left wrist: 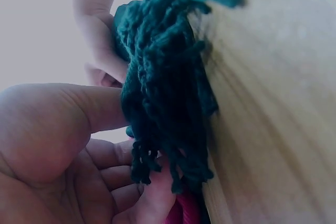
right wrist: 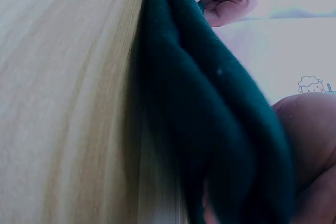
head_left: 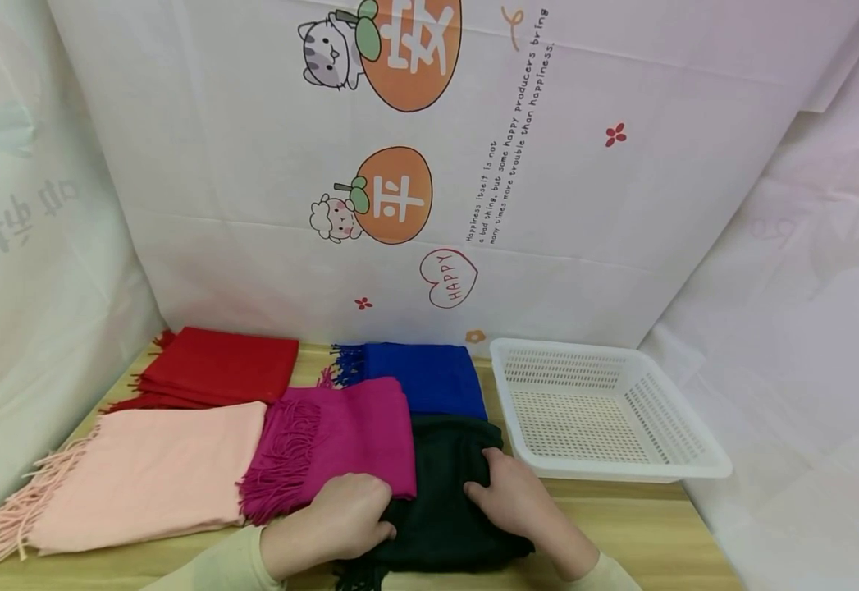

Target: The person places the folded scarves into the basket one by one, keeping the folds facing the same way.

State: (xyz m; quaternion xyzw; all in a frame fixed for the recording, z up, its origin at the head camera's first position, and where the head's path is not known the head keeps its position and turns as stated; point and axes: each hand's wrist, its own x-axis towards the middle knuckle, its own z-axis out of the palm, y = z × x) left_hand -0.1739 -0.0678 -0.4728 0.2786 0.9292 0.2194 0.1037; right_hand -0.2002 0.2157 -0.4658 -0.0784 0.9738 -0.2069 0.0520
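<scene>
Along the left edge of the tabletop [head_left: 658, 525], a folded pink scarf [head_left: 156, 476], tassels [head_left: 38, 497] spread out over that side. Behind, at the far left corner, a red scarf [head_left: 222, 365], also folded flat. Farther in, a magenta scarf [head_left: 363, 431], lapping over the left side of the green scarf [head_left: 447, 509].

At the magenta scarf's near side, the left hand [head_left: 348, 513], with thumb and fingers pinched on the green scarf beside its fringe [left wrist: 165, 72]. By the far edge, right of middle, a blue scarf [head_left: 429, 377].

In front of the blue, toward the near edge: the green scarf, folded in layers and a little rumpled. Should handle as light, soft and limp, with a matt weave more likely to grip than to slip. Nothing fragile, though apt to trail and tangle at the fringe. Likely to sag in the middle, and to come unfolded if lifted by the top layer alone. Best held at opposite sides, thumbs above, fingers beneath, all layers together.

On its right side, the right hand [head_left: 514, 497], gripping the folded edge; hard to tell, from the blurred right wrist view, the number of layers caught. Near the far right corner, a white basket [head_left: 621, 469], just beside the green scarf.
</scene>
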